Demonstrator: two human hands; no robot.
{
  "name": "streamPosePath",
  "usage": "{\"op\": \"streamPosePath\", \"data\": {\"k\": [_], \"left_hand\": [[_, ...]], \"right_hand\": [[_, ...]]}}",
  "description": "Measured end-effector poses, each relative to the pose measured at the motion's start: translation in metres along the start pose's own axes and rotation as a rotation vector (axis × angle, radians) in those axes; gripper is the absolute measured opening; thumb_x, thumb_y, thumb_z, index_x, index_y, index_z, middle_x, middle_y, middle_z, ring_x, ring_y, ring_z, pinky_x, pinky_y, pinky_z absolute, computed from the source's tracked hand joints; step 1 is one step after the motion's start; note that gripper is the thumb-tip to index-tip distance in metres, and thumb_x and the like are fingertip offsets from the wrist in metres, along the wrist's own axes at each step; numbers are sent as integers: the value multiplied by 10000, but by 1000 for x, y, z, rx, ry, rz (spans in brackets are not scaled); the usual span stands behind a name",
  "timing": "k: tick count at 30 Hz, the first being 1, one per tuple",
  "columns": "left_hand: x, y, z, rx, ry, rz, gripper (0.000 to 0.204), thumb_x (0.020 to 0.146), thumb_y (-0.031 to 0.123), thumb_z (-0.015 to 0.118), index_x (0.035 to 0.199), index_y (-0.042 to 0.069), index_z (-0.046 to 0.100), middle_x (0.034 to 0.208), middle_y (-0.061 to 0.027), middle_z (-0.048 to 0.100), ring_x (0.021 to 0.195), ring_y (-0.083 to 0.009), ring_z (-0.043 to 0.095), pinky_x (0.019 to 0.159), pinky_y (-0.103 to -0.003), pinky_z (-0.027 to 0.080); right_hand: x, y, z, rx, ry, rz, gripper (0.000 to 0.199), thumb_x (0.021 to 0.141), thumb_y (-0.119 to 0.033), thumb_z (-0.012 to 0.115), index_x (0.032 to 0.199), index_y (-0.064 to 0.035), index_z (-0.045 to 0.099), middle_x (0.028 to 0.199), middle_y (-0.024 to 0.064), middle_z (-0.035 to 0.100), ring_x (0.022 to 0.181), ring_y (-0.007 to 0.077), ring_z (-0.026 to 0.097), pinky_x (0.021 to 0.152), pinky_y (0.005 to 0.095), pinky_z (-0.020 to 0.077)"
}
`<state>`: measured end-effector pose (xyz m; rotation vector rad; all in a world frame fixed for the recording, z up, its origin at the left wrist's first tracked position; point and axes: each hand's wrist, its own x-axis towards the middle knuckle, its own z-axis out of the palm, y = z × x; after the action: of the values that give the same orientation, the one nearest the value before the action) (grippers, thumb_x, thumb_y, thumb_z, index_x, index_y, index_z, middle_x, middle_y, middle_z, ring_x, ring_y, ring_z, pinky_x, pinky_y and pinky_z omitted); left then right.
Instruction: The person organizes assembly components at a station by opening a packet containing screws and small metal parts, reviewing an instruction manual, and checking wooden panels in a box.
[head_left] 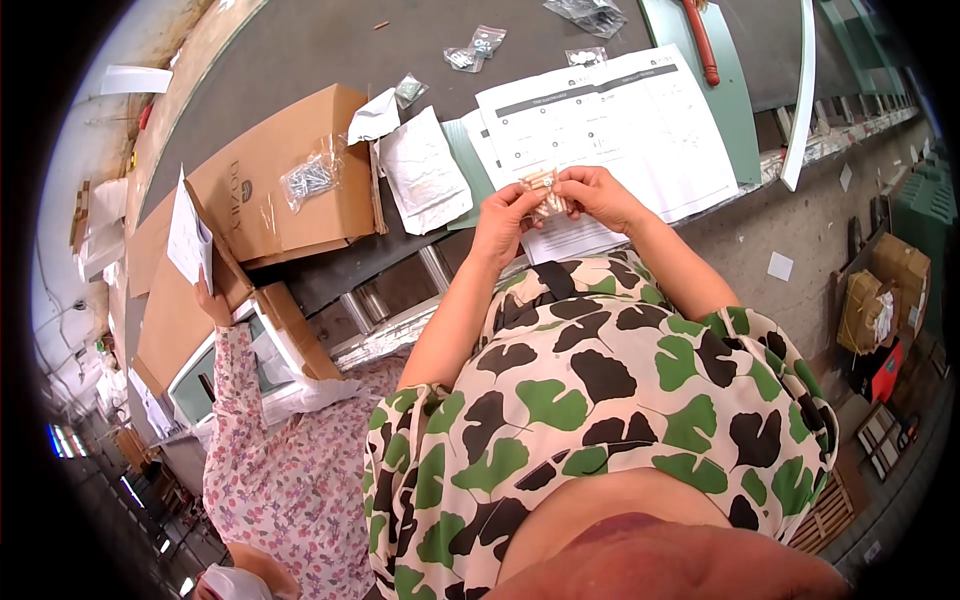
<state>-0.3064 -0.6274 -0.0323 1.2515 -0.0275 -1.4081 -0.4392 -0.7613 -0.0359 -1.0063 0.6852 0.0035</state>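
A small clear plastic bag of wooden dowels (546,200) is held between my two hands above a printed instruction sheet (640,130). My left hand (503,218) pinches the bag's left side, thumb on top. On the other side, my right hand (598,195) has its thumb and fingers closed on the bag's upper right edge. The dowels are pale and lie bunched inside. Part of the bag is covered by my fingers. Under and beside the sheets lies a pale green board (728,90).
At left, a co-worker's hand (210,300) holds a paper (189,240) beside an open cardboard box (280,165). A bag of screws (310,180) rests on that box. Several small hardware bags (487,40) lie farther back. A red handle (702,45) lies on the green board.
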Motion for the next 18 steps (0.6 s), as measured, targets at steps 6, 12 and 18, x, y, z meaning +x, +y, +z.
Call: {"op": "streamPosePath", "data": {"k": [6,12,18], "left_hand": [[-2,2,1,8,-18,20,116,837,136,651,911,48,635,813,-24,644,689,-84,565,590,-225,451],[-3,2,0,38,-26,56,115,831,139,660,913,62,636,830,-11,642,691,-83,555,622,-229,444],[-3,-2,-5,6,-44,118,106,833,154,663,878,70,616,826,4,629,695,-73,547,635,-228,433]], "right_hand": [[-1,-1,0,1,-8,-12,151,851,-150,593,898,-10,622,713,-1,582,597,56,509,540,187,437],[-3,-3,1,-20,-14,-17,165,854,-143,591,921,4,622,746,13,596,618,60,515,552,199,442],[-3,-6,7,-61,18,-38,158,853,-140,593,906,6,625,738,11,593,617,66,514,554,203,433]]}}
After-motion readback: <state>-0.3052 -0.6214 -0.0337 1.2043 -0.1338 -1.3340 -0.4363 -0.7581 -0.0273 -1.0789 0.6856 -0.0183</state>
